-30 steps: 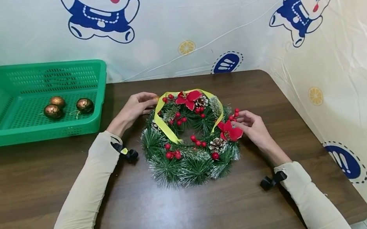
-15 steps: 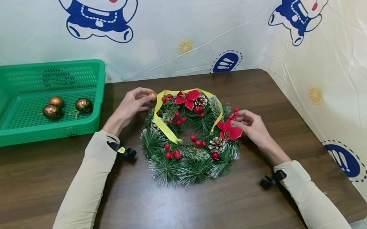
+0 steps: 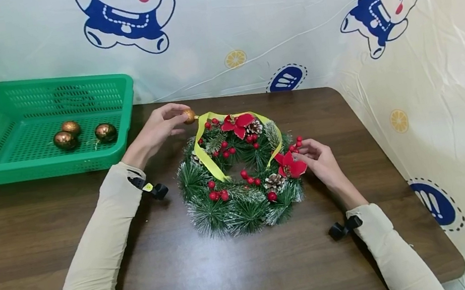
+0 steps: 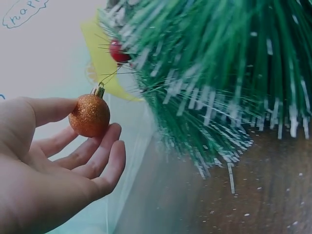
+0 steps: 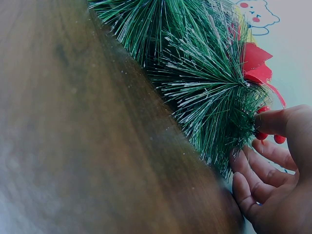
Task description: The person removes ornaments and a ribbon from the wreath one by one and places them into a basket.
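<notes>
A green Christmas wreath (image 3: 208,213) with frosted tips, red berries, red flowers, pine cones and a yellow ribbon (image 3: 213,165) lies on the table. At its far left edge, my left hand (image 3: 160,128) pinches a small copper glitter bauble (image 4: 89,115) between thumb and fingers. A thin loop runs from the bauble's gold cap toward the wreath, past a red berry (image 4: 118,51); whether it is hooked there I cannot tell. My right hand (image 3: 322,161) grips the wreath's right edge beside a red flower (image 3: 292,166), its thumb by red berries (image 5: 262,135).
A green plastic basket (image 3: 51,168) stands at the back left, holding three copper-brown baubles (image 3: 105,132). Behind the brown wooden table (image 3: 181,283) hangs a pale printed sheet (image 3: 223,21), which also covers the right side.
My left hand has drawn the bauble away from the wreath, to the left and toward the back, so more of it shows. My right hand and the wreath have stayed nearly still.
</notes>
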Demonstrator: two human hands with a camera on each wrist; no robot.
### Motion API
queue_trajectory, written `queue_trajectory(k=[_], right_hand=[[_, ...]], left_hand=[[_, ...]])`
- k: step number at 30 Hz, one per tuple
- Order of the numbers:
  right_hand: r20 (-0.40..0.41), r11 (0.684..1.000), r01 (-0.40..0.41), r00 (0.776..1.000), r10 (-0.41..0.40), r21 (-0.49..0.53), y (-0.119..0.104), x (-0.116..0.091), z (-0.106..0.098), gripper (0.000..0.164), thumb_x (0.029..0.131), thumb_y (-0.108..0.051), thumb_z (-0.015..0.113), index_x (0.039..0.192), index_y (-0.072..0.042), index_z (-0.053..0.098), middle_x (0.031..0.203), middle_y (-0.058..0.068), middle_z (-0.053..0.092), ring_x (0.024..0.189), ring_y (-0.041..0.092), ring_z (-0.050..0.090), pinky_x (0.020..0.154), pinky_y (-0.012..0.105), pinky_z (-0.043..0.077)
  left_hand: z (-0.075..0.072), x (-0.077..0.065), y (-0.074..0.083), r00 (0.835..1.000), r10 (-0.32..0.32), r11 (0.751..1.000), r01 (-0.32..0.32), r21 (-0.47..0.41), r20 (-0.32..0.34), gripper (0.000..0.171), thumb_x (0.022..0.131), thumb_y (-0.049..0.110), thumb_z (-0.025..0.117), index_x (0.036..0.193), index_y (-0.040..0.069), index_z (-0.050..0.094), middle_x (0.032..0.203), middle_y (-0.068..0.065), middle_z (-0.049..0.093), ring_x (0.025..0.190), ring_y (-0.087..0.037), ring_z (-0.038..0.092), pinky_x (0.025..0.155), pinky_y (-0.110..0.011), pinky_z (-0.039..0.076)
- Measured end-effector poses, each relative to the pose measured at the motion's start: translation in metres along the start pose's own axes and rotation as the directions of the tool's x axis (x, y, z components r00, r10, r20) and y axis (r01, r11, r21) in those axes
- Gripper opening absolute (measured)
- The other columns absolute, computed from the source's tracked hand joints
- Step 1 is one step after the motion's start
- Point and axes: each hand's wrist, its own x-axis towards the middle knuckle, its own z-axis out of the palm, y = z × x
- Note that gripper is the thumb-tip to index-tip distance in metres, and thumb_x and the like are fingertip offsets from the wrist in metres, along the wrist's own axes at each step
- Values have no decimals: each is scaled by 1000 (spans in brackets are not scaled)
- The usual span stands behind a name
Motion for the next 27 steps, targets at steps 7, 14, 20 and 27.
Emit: queue_trajectory(k=[7, 14, 20, 27], right_hand=[[-17, 1000, -13, 1000, 13, -10, 25, 9, -3, 32, 93, -9, 70, 118, 7, 60, 105, 14, 65, 85, 6, 63, 75, 17, 51], [-7, 1000, -1, 1000, 1, 6, 24, 9, -3, 31, 92, -5, 69, 116, 11, 59, 106, 22, 64, 84, 6, 64, 75, 17, 51], [-14, 1000, 0, 1000, -1, -17, 24, 8, -3, 32, 93, -10, 71, 117, 8, 60, 107, 19, 64, 86, 9, 63, 75, 16, 51], [-28, 1000, 17, 999, -17, -18, 25, 8, -2, 31, 92, -12, 71, 115, 6, 61, 105, 16, 64, 88, 12, 63, 76, 17, 51]], left_hand=[[-1, -3, 7, 999, 18, 1000, -17, -19, 30, 41, 101, 20, 60, 138, 2, 53, 129, -12, 59, 116, -23, 59, 105, -53, 42], [0, -5, 11, 997, 24, 1000, -22, -19, 71, 39, 102, 22, 59, 136, 4, 56, 131, -13, 57, 116, -25, 58, 106, -53, 41], [0, -7, 14, 992, 15, 1000, -14, -5, 123, 43, 102, 26, 59, 138, 3, 55, 133, -13, 57, 116, -24, 59, 107, -53, 40], [2, -8, 15, 991, 21, 1000, -18, -24, 134, 42, 100, 27, 62, 133, 1, 57, 128, -14, 59, 114, -30, 61, 99, -42, 49]])
